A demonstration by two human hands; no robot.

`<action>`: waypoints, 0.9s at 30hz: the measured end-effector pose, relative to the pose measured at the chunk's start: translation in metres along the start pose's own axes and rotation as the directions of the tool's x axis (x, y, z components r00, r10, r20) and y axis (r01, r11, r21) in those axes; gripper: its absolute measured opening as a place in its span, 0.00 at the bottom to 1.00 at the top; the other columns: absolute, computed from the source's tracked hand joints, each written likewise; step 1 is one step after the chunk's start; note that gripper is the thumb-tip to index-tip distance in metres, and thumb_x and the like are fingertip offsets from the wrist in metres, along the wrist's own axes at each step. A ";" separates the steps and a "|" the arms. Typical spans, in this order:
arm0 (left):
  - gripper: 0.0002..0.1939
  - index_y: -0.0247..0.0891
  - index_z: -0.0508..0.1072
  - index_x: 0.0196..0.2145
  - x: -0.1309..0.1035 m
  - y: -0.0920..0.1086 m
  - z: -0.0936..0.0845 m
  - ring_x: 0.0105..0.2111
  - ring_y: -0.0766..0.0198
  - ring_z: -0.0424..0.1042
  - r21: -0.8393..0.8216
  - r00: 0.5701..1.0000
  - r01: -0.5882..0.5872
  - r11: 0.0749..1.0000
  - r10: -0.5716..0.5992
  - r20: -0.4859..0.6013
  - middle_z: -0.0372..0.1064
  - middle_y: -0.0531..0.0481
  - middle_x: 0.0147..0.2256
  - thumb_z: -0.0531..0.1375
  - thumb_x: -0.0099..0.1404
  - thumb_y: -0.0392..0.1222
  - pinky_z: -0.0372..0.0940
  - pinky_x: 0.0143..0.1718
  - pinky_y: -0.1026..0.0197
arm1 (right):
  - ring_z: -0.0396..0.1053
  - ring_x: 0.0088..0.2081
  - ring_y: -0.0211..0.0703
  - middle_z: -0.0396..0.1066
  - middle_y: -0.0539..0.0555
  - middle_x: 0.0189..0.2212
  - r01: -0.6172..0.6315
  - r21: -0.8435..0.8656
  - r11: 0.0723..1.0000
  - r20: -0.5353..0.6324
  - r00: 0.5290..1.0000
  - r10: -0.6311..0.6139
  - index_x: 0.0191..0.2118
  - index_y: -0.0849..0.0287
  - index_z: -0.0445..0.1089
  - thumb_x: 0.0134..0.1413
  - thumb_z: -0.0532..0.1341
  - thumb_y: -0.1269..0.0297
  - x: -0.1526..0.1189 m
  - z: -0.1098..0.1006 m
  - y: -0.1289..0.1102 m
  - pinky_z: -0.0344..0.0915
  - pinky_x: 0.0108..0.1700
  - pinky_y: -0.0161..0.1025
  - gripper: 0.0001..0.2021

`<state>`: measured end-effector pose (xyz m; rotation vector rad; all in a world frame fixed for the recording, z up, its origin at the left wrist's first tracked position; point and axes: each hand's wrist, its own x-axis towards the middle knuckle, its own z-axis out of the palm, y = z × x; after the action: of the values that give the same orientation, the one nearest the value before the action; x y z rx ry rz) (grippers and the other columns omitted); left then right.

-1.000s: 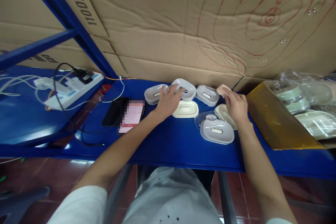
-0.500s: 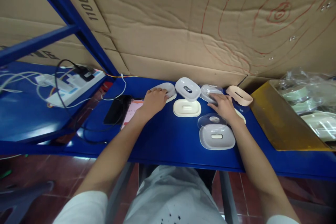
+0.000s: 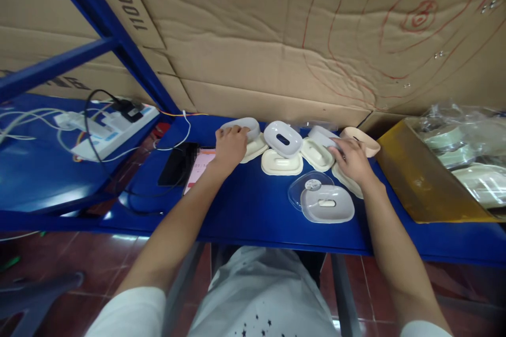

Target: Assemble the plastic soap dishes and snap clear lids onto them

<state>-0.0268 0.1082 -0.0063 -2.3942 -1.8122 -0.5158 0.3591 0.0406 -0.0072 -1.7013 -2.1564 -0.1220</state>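
Observation:
My left hand is closed over the near left side of a pale grey oval dish that looks like a soap dish. A cream oval base lies just below that dish. My right hand grips the right end of another pale grey oval dish, tilted behind a cream base. Between the hands sits a white slotted dish, with a cream base in front. A peach dish is partly behind my right hand, and a cream piece shows beneath it.
Nearer me lie a clear lid and a grey dish around a cream piece. At right stands a cardboard box of bagged dishes. Phones lie at left, beyond them a power strip with cables. Cardboard walls the back.
The right-hand grey dish has come apart from its cream base, now exposed. The left grey dish has shifted up and left, uncovering its base. The clear lid near me has slid left and down.

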 end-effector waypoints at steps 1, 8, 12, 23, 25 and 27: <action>0.20 0.38 0.76 0.58 -0.001 0.001 -0.001 0.53 0.38 0.75 -0.001 1.000 -0.004 1.000 0.004 -0.007 0.77 0.32 0.53 0.52 0.73 0.34 0.60 0.57 0.35 | 0.71 0.59 0.64 0.78 0.64 0.56 -0.001 -0.007 1.000 -0.003 1.000 0.001 0.62 0.58 0.74 0.75 0.50 0.52 -0.001 -0.002 0.002 0.58 0.62 0.60 0.24; 0.16 0.35 0.76 0.53 -0.016 0.031 -0.024 0.49 0.42 0.76 -0.079 0.984 -0.180 0.980 0.179 -0.026 0.77 0.34 0.48 0.52 0.76 0.36 0.66 0.51 0.43 | 0.71 0.61 0.64 0.79 0.59 0.57 -0.022 -0.001 1.000 -0.058 0.998 0.022 0.57 0.53 0.77 0.73 0.54 0.56 -0.017 -0.040 -0.011 0.57 0.65 0.63 0.18; 0.10 0.40 0.76 0.47 -0.037 0.045 -0.032 0.44 0.51 0.78 -0.166 0.937 -0.345 0.924 0.350 0.000 0.78 0.45 0.42 0.55 0.78 0.41 0.69 0.48 0.51 | 0.77 0.53 0.58 0.82 0.56 0.50 -0.007 0.145 0.989 0.031 1.000 0.002 0.50 0.48 0.79 0.75 0.55 0.52 -0.079 -0.066 -0.051 0.66 0.58 0.57 0.15; 0.12 0.38 0.78 0.50 -0.043 0.041 -0.014 0.48 0.48 0.77 -0.254 0.910 -0.412 0.875 0.412 -0.055 0.78 0.41 0.48 0.56 0.79 0.43 0.68 0.54 0.46 | 0.74 0.61 0.61 0.74 0.56 0.64 0.102 0.135 0.986 0.223 0.966 -0.131 0.68 0.39 0.68 0.75 0.58 0.53 -0.151 -0.045 -0.078 0.64 0.61 0.63 0.20; 0.14 0.41 0.78 0.54 -0.049 0.050 -0.015 0.52 0.50 0.76 -0.297 0.863 -0.496 0.816 0.501 -0.063 0.77 0.42 0.52 0.58 0.79 0.48 0.67 0.57 0.47 | 0.75 0.61 0.61 0.76 0.55 0.62 0.102 0.156 0.983 0.227 0.964 -0.136 0.66 0.38 0.70 0.75 0.58 0.52 -0.144 -0.046 -0.076 0.63 0.62 0.65 0.19; 0.22 0.43 0.76 0.61 -0.059 0.062 -0.014 0.58 0.49 0.73 -0.375 0.770 -0.612 0.696 0.633 -0.080 0.75 0.41 0.58 0.62 0.76 0.56 0.65 0.61 0.47 | 0.75 0.60 0.61 0.77 0.55 0.61 0.104 0.183 0.978 0.234 0.961 -0.146 0.65 0.39 0.71 0.75 0.58 0.51 -0.138 -0.045 -0.078 0.62 0.62 0.65 0.18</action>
<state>0.0154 0.0325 -0.0038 -3.0782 -0.8209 -0.7651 0.3220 -0.1200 -0.0010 -1.5526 -2.3768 0.2461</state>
